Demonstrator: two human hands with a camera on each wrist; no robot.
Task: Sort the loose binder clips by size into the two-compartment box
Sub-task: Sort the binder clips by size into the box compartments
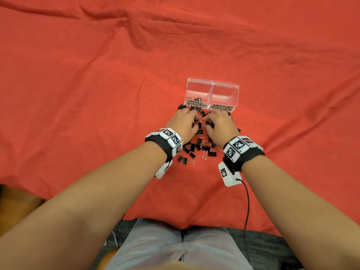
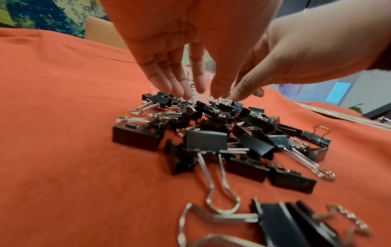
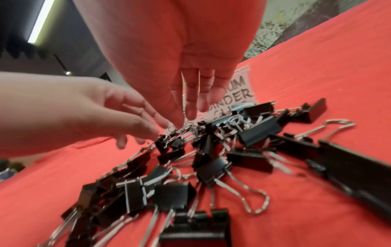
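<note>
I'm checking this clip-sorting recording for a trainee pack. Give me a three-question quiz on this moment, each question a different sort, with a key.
1. True or false: the compartment labelled MEDIUM of the clear box already holds several clips.
2. Multiple choice: where do the loose binder clips lie? A) on the red cloth in front of the box; B) behind the box; C) on the person's lap.
3. Fill in: the left hand and the right hand both reach into the ____ of clips.

Key: 1 false, it looks empty, while a few clips sit in the compartment labelled SMALL; 2 A; 3 pile.
</note>
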